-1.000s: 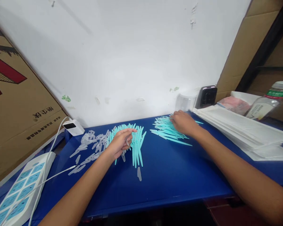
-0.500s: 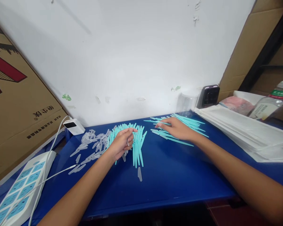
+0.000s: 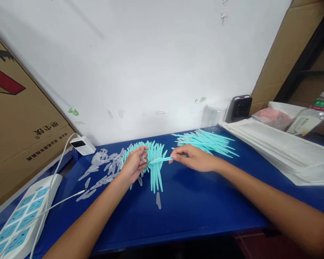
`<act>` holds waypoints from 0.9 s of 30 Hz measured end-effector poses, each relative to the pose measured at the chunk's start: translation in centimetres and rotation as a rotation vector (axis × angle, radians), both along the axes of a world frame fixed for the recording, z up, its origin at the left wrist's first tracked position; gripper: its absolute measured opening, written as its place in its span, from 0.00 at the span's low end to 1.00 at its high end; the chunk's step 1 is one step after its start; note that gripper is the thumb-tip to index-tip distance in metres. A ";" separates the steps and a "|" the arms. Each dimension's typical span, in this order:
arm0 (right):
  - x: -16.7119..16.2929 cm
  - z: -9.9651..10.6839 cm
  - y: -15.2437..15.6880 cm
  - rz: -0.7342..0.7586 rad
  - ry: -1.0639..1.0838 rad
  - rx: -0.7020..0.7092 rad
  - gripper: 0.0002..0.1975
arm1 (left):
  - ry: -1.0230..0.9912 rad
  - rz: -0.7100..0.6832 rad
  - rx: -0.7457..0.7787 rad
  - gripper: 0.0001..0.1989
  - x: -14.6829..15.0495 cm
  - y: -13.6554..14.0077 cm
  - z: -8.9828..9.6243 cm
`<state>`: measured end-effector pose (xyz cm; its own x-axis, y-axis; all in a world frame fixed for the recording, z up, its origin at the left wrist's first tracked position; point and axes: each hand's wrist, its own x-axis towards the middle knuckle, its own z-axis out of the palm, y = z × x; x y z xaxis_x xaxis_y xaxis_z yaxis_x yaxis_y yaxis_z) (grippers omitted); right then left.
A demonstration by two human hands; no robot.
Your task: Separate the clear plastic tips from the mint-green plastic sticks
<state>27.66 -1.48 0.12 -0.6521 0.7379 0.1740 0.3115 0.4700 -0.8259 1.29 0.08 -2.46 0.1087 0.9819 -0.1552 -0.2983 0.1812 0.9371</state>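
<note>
Head view: right hand (image 3: pixel 196 158) pinching one teal stick (image 3: pixel 162 159) by its end, tip aimed at left hand (image 3: pixel 134 165), whose fingers close on a small clear cap (image 3: pixel 143 159) above the teal pile (image 3: pixel 155 162) on the blue table (image 3: pixel 199 205); clear caps (image 3: pixel 102 169) scattered left

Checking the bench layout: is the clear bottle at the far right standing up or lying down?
Tipped. The clear bottle leans, its white cap up to the right, beside the stack of white sheets.
</note>
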 end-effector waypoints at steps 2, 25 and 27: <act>-0.2 -0.3 0.0 0.012 0.012 -0.031 0.23 | 0.004 0.006 0.003 0.10 0.0 0.0 0.0; -0.5 -1.4 0.4 -0.073 0.002 -0.015 0.18 | -0.148 -0.210 -0.084 0.07 1.0 -1.0 0.6; -0.5 -1.0 0.1 -0.062 0.006 -0.042 0.17 | -0.136 -0.213 -0.080 0.07 1.0 -0.9 0.5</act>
<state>27.13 -1.35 -0.92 -0.6038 0.7837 0.1458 0.3342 0.4149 -0.8463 2.26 -0.87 -1.92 0.3368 0.9198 -0.2014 -0.3673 0.3253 0.8714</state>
